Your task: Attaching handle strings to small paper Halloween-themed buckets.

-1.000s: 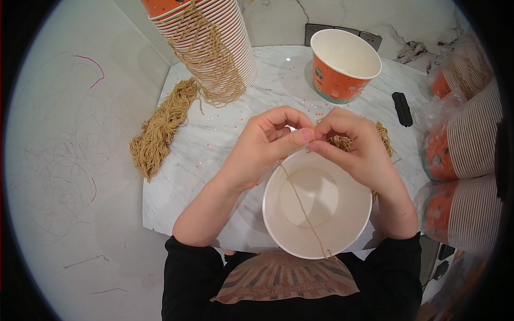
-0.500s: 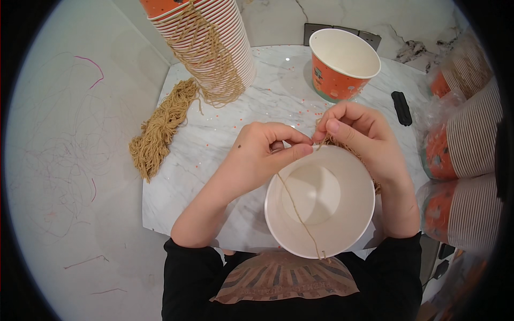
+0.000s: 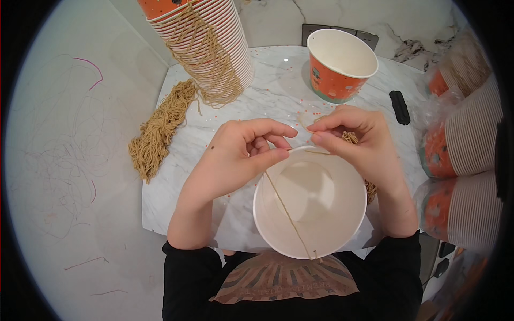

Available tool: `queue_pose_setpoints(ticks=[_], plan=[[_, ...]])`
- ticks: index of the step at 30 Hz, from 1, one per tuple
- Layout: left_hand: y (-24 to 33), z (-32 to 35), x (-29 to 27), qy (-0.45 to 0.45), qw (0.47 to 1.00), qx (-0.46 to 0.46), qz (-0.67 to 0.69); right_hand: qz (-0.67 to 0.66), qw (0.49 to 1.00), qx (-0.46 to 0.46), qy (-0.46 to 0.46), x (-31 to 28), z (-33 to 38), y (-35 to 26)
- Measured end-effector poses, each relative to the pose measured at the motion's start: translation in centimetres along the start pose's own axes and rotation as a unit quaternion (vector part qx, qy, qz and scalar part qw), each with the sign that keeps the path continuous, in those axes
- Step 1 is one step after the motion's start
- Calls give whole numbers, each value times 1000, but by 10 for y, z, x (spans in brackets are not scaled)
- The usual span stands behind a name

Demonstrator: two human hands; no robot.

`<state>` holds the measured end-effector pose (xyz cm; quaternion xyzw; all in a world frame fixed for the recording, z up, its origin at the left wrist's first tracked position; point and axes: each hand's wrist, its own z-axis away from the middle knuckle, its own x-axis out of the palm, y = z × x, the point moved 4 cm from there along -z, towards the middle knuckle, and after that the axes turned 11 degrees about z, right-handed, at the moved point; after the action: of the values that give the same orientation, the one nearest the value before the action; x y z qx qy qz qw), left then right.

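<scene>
Beyond the hands stand an orange paper cup and a tall cup stack; a twine bundle lies further left. Left hand and right hand, both closed, pinch a tan string taut across the white cup just below them.

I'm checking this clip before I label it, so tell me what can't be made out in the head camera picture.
- Head view: whether the string passes through a hole at the white cup far rim; left hand and right hand cover it.
- The string bundle under the right hand is mostly hidden.
- Stacked cups at the right are bent and cut by the fisheye rim.
- The small black object is too small to identify.
</scene>
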<state>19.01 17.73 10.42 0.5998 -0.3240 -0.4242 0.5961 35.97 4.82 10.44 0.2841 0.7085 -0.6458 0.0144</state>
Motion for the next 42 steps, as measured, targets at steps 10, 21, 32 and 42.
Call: queue_pose_setpoints(ticks=[10, 21, 32, 42], plan=[[7, 6, -5, 155, 935, 145, -283, 189, 978, -86, 9, 19, -14, -27], [16, 15, 1, 199, 871, 153, -421, 157, 984, -79, 26, 25, -22, -13], [9, -1, -7, 135, 976, 100, -139, 117, 982, -149, 14, 27, -21, -12], [-1, -10, -11, 58, 990, 50, 118, 106, 978, -178, -6, 23, -19, -17]])
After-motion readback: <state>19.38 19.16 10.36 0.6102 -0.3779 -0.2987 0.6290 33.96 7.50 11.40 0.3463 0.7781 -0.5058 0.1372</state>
